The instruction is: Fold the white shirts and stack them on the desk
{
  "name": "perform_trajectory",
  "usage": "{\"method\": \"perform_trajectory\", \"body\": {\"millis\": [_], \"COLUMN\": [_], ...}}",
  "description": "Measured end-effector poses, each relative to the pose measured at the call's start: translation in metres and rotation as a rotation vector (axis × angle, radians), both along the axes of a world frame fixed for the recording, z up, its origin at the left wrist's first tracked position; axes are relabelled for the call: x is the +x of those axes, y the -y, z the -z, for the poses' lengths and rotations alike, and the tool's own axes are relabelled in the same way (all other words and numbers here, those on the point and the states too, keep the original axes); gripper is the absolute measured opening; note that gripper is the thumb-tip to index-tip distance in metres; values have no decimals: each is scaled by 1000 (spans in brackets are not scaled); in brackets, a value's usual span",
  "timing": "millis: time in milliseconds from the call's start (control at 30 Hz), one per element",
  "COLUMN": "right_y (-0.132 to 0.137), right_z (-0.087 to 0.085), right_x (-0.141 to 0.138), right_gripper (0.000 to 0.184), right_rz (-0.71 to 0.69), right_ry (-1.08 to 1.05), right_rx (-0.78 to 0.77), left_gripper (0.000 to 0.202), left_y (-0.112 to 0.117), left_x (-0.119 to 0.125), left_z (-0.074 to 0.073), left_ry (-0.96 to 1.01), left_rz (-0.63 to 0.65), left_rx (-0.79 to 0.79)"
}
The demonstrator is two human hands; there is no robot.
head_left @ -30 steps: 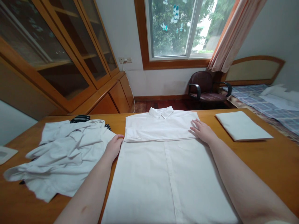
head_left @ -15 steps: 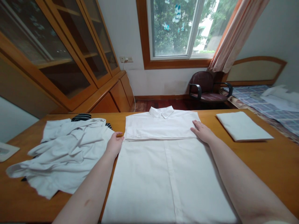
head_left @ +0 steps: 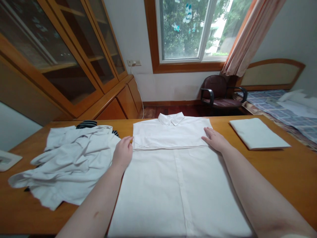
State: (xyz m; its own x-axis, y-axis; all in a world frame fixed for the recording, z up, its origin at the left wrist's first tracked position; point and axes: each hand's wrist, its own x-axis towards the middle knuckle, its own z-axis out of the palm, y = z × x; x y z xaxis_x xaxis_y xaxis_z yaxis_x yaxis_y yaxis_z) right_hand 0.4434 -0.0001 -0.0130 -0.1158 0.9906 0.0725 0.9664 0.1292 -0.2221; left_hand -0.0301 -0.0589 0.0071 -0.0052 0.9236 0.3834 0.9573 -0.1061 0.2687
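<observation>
A white collared shirt [head_left: 173, 178] lies flat on the wooden table [head_left: 292, 168], collar away from me, with a folded layer across its upper part. My left hand [head_left: 123, 152] rests at the left edge of that fold, fingers curled against the cloth. My right hand [head_left: 215, 139] lies flat on the right end of the fold, fingers stretched out. Neither hand lifts anything.
A crumpled heap of white clothes [head_left: 69, 162] with a striped piece [head_left: 85, 124] lies to the left. A folded white garment [head_left: 257, 134] sits at the right. A white object [head_left: 6, 159] is at the far left edge. Beyond are a cabinet, chair [head_left: 219, 94] and bed.
My left hand has slid slightly forward and right along the shirt's left edge. My right hand has stayed in place on the fold.
</observation>
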Motion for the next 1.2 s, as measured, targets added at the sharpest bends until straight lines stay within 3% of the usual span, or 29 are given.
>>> {"method": "perform_trajectory", "body": {"millis": [133,233,533,800,933,1100,1200], "right_y": [3,6,-1,-2,0,3,2], "right_z": [-9,-13,1,1,-5,-19,-18], "right_x": [-4,-8,-8,-6,-8,-10,-4], "right_gripper": [61,56,66,65,60,43,39], "right_rz": [-110,-194,-112,-51,-28,110,196], "right_ry": [6,-30,32,0,-41,-84,-63], "right_rx": [99,93,-109,-103,-60,-8,59], "left_gripper": [48,52,57,58,54,46,43], "left_y": [7,9,3,-1,-3,-32,-52], "left_x": [16,24,23,29,35,52,56], "left_z": [2,9,10,12,0,-22,-19], "left_ry": [-123,-178,-148,-167,-167,-203,-180], "left_rz": [297,338,248,237,196,-8,-174], "left_rx": [-170,-342,-460,-424,-399,-431,-414]}}
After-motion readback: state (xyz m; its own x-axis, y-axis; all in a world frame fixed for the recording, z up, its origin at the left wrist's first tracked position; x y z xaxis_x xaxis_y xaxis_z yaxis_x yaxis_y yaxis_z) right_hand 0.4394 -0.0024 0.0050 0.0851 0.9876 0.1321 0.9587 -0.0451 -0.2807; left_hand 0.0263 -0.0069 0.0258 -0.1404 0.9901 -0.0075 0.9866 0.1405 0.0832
